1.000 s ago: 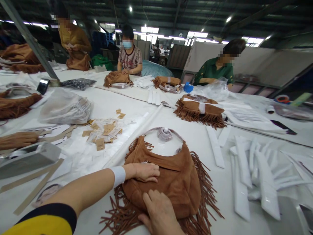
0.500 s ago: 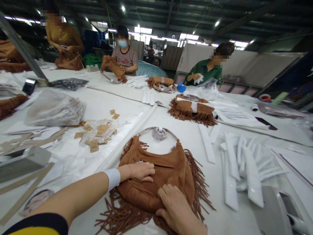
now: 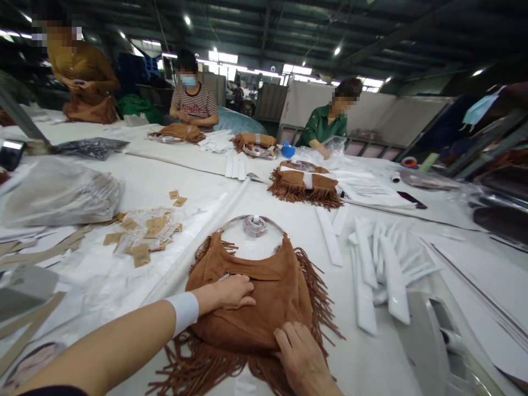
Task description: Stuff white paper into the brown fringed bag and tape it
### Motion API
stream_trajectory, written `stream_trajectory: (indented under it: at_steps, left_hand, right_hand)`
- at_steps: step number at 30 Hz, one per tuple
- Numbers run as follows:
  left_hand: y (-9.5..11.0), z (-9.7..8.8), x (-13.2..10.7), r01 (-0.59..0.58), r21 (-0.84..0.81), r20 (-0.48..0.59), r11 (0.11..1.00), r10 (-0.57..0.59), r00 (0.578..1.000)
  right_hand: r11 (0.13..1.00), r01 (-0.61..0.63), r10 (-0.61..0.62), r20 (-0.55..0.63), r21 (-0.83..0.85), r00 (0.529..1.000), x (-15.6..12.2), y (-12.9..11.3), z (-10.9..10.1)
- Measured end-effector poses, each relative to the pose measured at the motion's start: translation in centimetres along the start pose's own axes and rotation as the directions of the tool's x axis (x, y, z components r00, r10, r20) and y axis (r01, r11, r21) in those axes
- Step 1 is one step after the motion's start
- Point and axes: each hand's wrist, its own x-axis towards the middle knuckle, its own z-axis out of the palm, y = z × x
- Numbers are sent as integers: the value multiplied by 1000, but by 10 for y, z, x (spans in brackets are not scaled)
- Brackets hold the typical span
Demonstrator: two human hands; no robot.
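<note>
A brown suede-look handbag (image 3: 243, 324) with long fringe lies flat on the white table in front of me. Its strap (image 3: 270, 221) arches away from me, with a wrapped coil (image 3: 254, 225) beside it. On the bag's front, just below a slit-like opening, rests my left hand (image 3: 234, 291). Its fingers are bent and closed against the suede, and their tips are partly hidden. At the lower right edge of the bag, my right hand (image 3: 303, 349) has its fingers curled over the rim, with the thumb underneath.
Cardboard tags (image 3: 150, 228) lie at left, near a plastic bag (image 3: 61, 192). White wrapped strips (image 3: 379, 269) and a grey tape dispenser (image 3: 429, 335) are at right. Another fringed handbag (image 3: 305, 184) lies farther back. Several co-workers (image 3: 193, 102) work across the table.
The view has swung right, so the scene sits farther left. My right hand has moved slightly toward the bag's right side. A co-worker's raised brown bag now lies lower on the table.
</note>
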Motion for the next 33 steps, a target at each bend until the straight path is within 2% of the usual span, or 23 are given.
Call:
stream_trajectory:
  at_steps: [6,11,16,20,23,26,28,30,33]
  left_hand:
    - [10,2,-1,101,37,5,994,-101,995]
    - [12,3,-2,126,30,0,992,-126,992]
    - [16,5,-4,119,9,17,993,-119,993]
    - [13,6,0,129,-31,38,991,-128,991]
    - [10,-3,5,143,-80,54,986,-139,989]
    - [17,-26,-3,162,-140,64,977,-155,986]
    - [32,-40,-21,165,-138,7,977,-166,986]
    - [55,-44,-47,157,-70,-127,985,-165,978]
    - [88,-22,-84,181,75,-340,981,-146,929]
  right_hand:
    - [997,49,-45,47,-67,998,-12,-4,6]
    - [997,38,-33,67,-64,997,-15,6,2]
    - [994,94,-87,121,-50,989,-23,13,-1]
    - [996,81,-77,113,-34,991,-17,12,-6]
    - [998,61,-64,92,26,994,-10,8,-8]
    - [1000,12,-12,23,21,1000,-9,5,-7]
    - [1000,-11,11,-25,15,1000,-11,5,-6]
    - [1000,-24,25,-53,19,998,-14,4,-6]
    - [999,-47,49,-84,29,995,-15,0,-7]
